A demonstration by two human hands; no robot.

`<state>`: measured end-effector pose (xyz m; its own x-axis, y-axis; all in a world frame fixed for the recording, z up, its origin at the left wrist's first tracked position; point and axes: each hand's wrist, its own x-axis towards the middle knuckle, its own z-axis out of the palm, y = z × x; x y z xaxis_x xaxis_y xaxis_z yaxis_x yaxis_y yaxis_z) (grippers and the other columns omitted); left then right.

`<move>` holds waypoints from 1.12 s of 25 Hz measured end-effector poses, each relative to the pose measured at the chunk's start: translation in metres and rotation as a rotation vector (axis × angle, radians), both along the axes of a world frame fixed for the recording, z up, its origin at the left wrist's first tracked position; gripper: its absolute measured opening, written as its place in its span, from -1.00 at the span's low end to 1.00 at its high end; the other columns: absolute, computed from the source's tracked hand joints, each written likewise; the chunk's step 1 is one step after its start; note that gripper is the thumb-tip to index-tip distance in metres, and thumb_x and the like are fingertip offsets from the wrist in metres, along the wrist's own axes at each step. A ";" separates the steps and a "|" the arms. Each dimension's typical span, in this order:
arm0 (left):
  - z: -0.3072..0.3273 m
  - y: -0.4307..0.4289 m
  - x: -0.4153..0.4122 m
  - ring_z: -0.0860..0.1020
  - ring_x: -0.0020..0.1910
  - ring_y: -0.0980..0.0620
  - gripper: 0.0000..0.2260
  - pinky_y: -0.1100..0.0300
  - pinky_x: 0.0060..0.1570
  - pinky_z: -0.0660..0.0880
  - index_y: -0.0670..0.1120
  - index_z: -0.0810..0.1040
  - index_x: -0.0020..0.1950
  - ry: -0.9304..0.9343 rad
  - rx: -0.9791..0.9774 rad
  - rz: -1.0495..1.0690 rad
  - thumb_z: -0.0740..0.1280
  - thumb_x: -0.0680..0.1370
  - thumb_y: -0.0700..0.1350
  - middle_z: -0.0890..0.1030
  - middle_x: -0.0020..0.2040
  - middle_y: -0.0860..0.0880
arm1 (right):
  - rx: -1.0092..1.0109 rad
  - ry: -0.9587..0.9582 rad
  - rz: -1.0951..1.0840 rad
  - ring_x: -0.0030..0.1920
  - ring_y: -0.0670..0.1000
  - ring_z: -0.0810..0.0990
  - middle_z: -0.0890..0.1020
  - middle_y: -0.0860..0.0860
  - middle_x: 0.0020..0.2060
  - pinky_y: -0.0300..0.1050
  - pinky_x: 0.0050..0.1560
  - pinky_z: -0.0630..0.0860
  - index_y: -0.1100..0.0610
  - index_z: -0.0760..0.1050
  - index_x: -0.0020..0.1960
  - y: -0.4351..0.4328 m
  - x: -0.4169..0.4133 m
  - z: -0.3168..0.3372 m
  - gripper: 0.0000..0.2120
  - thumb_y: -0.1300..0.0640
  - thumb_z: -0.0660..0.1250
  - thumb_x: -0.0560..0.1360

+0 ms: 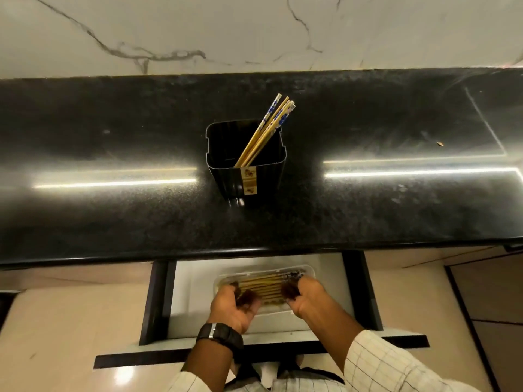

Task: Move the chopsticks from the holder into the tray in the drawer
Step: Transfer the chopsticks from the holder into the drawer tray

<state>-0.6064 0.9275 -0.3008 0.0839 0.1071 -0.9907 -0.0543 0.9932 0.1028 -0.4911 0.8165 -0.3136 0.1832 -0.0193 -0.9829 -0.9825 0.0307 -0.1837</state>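
Note:
A black square holder (249,176) stands on the dark counter with several wooden chopsticks (268,128) leaning to its back right corner; their tops are blue and white. Below, the drawer (192,292) is pulled out. In it lies a clear plastic tray (307,271) holding a row of chopsticks (264,287) laid sideways. My left hand (232,306) and my right hand (305,295) both rest over the tray, palms turned inward, fingers curled down onto the chopsticks at either end. Whether the fingers actually clasp them I cannot tell.
The black granite counter (113,154) juts out over the back of the drawer. A small crumb (439,143) lies at the right of the counter. A marble wall (198,29) runs behind. A black watch (219,336) sits on my left wrist.

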 end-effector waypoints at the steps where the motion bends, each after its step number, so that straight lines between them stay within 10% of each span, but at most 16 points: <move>1: 0.009 -0.001 -0.003 0.56 -0.06 -0.19 -0.79 -0.08 -0.01 0.59 -0.21 0.51 0.21 -0.029 0.014 0.014 0.25 0.67 -0.11 0.55 0.12 -0.25 | 0.019 -0.013 -0.006 -0.09 0.17 0.62 0.64 0.25 0.18 0.09 -0.31 0.58 0.27 0.52 0.32 0.000 -0.001 0.008 -0.74 0.29 0.21 0.67; 7: 0.090 0.016 0.007 0.47 -0.40 0.01 -0.77 0.12 -0.40 0.50 -0.13 0.54 -0.18 -0.134 0.420 0.041 0.36 0.62 -0.04 0.49 -0.42 -0.04 | 0.239 -0.188 0.099 -0.21 0.09 0.67 0.71 0.20 -0.20 -0.11 -0.24 0.65 0.36 0.63 0.11 0.004 -0.017 0.094 -0.83 0.27 0.34 0.62; 15: 0.175 0.055 0.072 0.57 -0.11 0.04 -0.79 0.05 -0.07 0.60 -0.08 0.58 0.17 -0.139 1.263 -0.067 0.40 0.59 -0.01 0.61 -0.02 -0.07 | 0.327 -0.923 0.253 -0.31 -0.01 0.63 0.71 0.07 -0.28 -0.19 -0.30 0.57 0.19 0.66 0.02 0.039 0.017 0.195 -0.86 0.11 0.40 0.61; 19: 0.166 0.084 0.101 0.61 0.16 -0.10 -0.54 -0.12 0.10 0.62 0.06 0.48 0.37 -0.027 1.254 -0.272 0.42 0.49 0.12 0.57 0.21 -0.04 | 0.316 -1.015 0.204 -0.29 -0.04 0.63 0.70 0.07 -0.25 -0.21 -0.27 0.58 0.18 0.65 0.02 0.066 0.059 0.214 -0.90 0.15 0.40 0.60; 28: 0.154 0.090 0.105 0.71 -0.05 -0.04 -0.61 0.00 -0.08 0.70 -0.03 0.48 0.41 -0.196 1.151 -0.227 0.36 0.61 -0.29 0.56 0.26 -0.08 | -0.019 -1.180 0.333 -0.24 -0.18 0.63 0.69 -0.03 -0.14 -0.36 -0.30 0.52 0.12 0.60 0.17 0.145 0.145 0.201 -0.62 0.08 0.60 0.42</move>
